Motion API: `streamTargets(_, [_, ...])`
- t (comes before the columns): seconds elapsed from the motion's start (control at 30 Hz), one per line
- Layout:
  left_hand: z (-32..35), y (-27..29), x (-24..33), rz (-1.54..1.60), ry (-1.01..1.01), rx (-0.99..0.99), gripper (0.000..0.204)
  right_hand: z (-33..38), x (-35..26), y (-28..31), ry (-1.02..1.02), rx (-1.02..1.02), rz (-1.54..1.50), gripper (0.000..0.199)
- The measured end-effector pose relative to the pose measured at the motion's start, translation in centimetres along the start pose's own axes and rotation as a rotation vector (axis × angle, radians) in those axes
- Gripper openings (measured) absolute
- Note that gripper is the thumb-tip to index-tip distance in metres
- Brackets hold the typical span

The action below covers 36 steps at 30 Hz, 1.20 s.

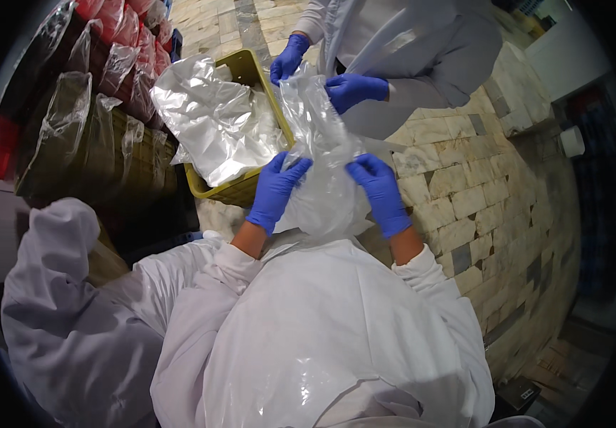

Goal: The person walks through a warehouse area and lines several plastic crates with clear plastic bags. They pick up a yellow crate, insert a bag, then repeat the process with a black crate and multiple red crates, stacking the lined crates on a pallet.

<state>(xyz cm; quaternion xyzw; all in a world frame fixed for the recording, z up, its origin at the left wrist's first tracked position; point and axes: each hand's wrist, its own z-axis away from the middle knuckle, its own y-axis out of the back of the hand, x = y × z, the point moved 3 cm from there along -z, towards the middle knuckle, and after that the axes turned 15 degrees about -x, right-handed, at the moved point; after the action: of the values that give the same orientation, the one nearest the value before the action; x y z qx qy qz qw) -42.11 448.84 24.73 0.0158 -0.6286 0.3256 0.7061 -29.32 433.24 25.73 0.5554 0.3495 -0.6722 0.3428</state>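
Note:
A clear plastic bag [322, 189] stretches out in front of me, between me and a co-worker. My left hand [276, 187], in a blue glove, pinches its left edge. On the opposite edge my right hand [378, 191], gloved the same, has its fingers closed on the plastic. The co-worker's blue-gloved hands [354, 91] are at the far end of the same bag. To the left stands a yellow-green crate [254, 75], with a heap of clear plastic bags [215, 125] lying in it and spilling over its near left rim.
Stacked crates [73, 135] lined with clear plastic, some red and some olive, rise at the left. A person in white [80, 307] is close on my left. The co-worker's coat [401, 57] fills the far side. Stone-tiled floor [458, 185] extends right.

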Motion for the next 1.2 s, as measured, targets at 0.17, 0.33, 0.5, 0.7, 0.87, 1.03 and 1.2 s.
streamTargets(0.17, [-0.4, 5.2, 1.3, 0.001, -0.039, 0.107, 0.028, 1.5, 0.5, 3.2, 0.05, 0.165, -0.626, 0.012])
streamTargets(0.33, [-1.5, 11.3, 5.2, -0.044, -0.239, 0.24, 0.029, 2.7, 1.8, 6.3, 0.082, 0.177, -0.606, 0.019])
streamTargets(0.5, [-1.7, 1.4, 5.1, -0.598, -0.569, 0.096, 0.053, 2.1, 1.1, 1.8, -0.031, 0.109, -0.47, 0.015])
streamTargets(0.7, [1.0, -5.5, 2.2, -1.351, -0.5, 0.089, 0.05, 2.0, 3.7, 1.9, -0.083, 0.168, -0.527, 0.011])
streamTargets(0.87, [-0.2, -6.4, -5.1, -0.677, 0.001, -0.299, 0.047, 4.0, 4.6, 1.8, -0.138, 0.164, -0.525, 0.009])
streamTargets(1.03, [-1.4, -6.4, -7.4, -0.222, 0.099, -0.403, 0.014, 5.1, 5.0, 2.1, -0.101, 0.194, -0.613, 0.01])
streamTargets(1.2, [-0.8, -7.6, -6.2, -0.159, 0.096, -0.433, 0.012, 6.6, 4.9, 2.7, 0.007, 0.21, -0.728, 0.009])
